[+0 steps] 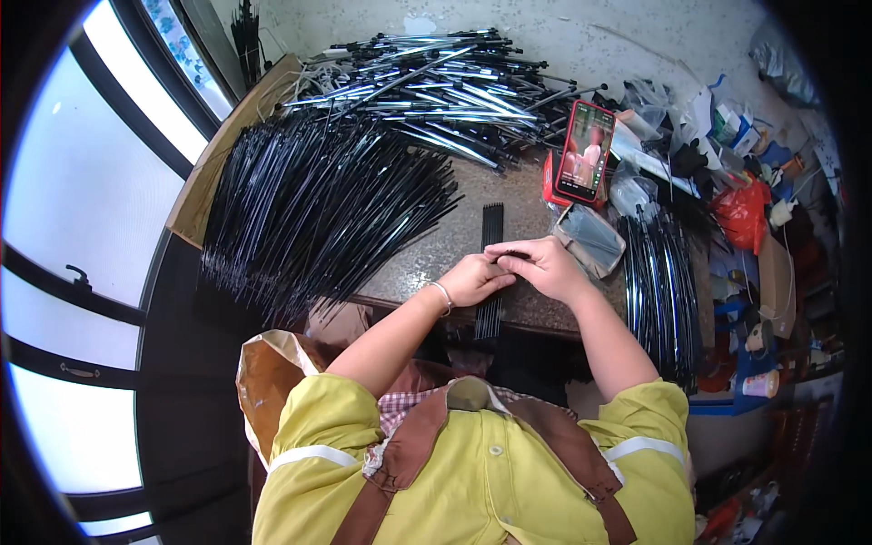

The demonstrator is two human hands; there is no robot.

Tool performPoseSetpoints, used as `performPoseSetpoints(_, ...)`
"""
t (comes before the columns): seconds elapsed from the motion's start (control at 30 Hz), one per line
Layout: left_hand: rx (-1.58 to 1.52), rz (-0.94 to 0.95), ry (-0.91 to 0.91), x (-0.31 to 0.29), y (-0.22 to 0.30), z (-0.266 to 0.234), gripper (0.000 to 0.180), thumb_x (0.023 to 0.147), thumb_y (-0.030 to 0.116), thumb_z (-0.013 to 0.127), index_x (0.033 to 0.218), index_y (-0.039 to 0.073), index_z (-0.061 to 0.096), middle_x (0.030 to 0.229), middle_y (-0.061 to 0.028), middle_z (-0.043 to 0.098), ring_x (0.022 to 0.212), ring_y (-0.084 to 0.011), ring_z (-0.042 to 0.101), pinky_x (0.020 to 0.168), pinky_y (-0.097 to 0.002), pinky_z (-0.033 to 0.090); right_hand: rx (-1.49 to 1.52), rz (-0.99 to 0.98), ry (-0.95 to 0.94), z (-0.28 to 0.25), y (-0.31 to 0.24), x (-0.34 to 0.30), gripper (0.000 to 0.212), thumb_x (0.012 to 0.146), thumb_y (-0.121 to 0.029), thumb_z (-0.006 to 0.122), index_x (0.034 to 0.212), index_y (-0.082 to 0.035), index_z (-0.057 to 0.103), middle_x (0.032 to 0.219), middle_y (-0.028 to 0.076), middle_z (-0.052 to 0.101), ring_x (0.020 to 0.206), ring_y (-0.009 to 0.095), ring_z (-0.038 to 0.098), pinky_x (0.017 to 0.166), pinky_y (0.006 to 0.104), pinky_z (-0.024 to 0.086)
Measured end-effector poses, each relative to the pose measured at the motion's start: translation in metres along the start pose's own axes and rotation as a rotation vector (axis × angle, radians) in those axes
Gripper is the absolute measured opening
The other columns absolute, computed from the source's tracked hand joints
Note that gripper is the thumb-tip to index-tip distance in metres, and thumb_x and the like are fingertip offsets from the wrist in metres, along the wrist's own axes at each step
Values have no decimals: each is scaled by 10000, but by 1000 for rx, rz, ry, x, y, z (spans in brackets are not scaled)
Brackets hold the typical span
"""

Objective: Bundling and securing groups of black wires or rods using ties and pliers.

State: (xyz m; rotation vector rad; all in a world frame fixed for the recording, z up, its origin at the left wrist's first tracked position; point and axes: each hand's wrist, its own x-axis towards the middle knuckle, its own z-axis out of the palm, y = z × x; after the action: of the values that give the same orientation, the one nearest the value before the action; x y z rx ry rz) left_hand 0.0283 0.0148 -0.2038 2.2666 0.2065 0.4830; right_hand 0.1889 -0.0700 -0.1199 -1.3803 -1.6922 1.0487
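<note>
My left hand (479, 280), with a bracelet at the wrist, and my right hand (548, 269) meet over the near part of the table. Their fingers are closed together around a small dark piece (515, 255), whose kind I cannot make out. Beneath the hands lies a flat row of thin black rods (491, 227), set side by side. Its far end shows beyond my fingers, and its near end (488, 322) reaches past the table's front edge. The middle of the row is hidden by my hands.
A large fan of thin black rods (309, 204) covers the table's left. Shiny rods (436, 86) are heaped at the back. A phone (584, 153) stands upright beside a clear container (592, 238). Another black bundle (663, 291) hangs at the right, near a red bag (743, 213).
</note>
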Motion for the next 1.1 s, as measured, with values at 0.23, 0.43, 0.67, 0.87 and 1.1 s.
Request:
performPoseSetpoints(0.23,79,219,121,1,25,-7,153,828,146,600,890,19,656,871,-161,634,822,-320,609,727,-364,482,-946,-445,264,7,4,33,462,851,-367,570,1163,-26,562,1058,130,636,873,263,649,808,342,498)
performPoseSetpoints(0.43,-303,241,192,7,71,-30,161,813,125,614,932,29,665,900,-127,648,846,-275,627,722,-331,498,112,150,445,-28,-17,18,264,893,-225,518,1035,-28,622,905,143,660,752,214,655,642,302,508)
performPoseSetpoints(0.67,-321,219,344,23,58,-30,149,795,43,605,926,29,675,958,-115,656,856,-223,640,738,-281,503,-858,-4,522,-91,74,-55,111,682,-53,673,777,-9,639,820,123,568,806,286,557,686,360,451)
performPoseSetpoints(0.87,-313,159,325,27,50,-34,152,798,29,594,923,15,679,993,-119,652,882,-215,635,769,-284,495,-889,-143,663,-82,66,-50,74,703,-13,649,775,-9,629,802,116,568,786,273,547,676,362,450)
performPoseSetpoints(1.1,-303,138,334,25,57,-30,151,794,30,602,922,17,680,982,-121,651,885,-212,630,772,-284,492,-470,-325,659,-16,-18,-36,147,707,19,630,849,-17,644,769,96,561,733,263,552,619,347,453)
